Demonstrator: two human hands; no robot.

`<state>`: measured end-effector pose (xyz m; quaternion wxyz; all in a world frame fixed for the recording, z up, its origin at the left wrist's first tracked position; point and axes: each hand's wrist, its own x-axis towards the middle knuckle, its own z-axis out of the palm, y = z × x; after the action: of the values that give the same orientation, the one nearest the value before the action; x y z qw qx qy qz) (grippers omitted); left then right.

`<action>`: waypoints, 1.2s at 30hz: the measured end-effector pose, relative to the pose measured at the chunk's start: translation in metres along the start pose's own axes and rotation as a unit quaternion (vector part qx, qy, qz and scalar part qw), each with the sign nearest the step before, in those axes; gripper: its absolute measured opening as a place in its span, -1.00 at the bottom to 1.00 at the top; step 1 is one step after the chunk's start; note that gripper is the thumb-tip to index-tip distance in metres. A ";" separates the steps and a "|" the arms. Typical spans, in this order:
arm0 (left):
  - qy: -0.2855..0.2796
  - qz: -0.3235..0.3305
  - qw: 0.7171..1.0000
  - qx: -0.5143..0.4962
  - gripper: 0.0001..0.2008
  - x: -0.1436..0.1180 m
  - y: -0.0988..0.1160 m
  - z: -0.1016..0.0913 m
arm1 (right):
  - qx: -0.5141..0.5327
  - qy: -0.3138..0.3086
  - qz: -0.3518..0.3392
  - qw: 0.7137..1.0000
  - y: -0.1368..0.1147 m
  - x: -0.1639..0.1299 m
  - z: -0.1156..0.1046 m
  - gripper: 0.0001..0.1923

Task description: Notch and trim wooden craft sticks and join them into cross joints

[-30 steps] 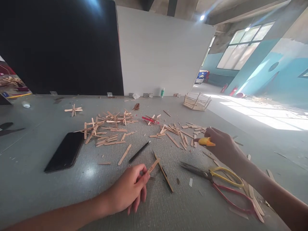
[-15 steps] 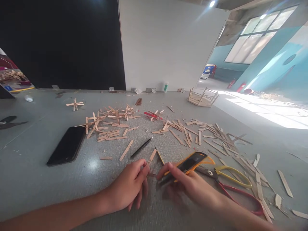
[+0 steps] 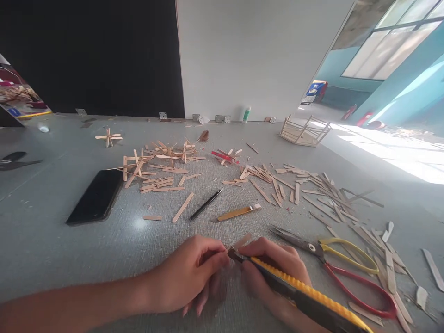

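Fingers of my left hand (image 3: 189,277) pinch the stick (image 3: 242,241); my right hand (image 3: 274,273) at three o'clock grips the knife (image 3: 301,293), so I should cut slowly, away from them.

Both your hands are bare: no gloves, rings or watch show on them. Your left hand (image 3: 189,277) has short, plain nails with no polish, seen on the fingers (image 3: 213,259) nearest the scissors (image 3: 333,263). Your left forearm is uncovered as far as the frame's edge, with no sleeve or band on it. Your right hand (image 3: 274,273), just left of the scissors, is likewise bare, its wrist unsleeved and without a strap.
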<state>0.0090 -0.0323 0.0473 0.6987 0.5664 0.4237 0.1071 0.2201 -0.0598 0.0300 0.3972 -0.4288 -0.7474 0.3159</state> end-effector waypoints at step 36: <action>0.063 -0.071 0.993 0.069 -0.63 0.003 0.006 -0.001 | 0.022 -0.045 0.089 0.995 0.004 0.012 0.005 -0.86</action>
<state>0.0124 -0.0278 0.0514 0.6355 0.5739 0.5127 0.0630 0.2134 -0.0484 0.0279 0.3427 -0.4700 -0.7162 0.3856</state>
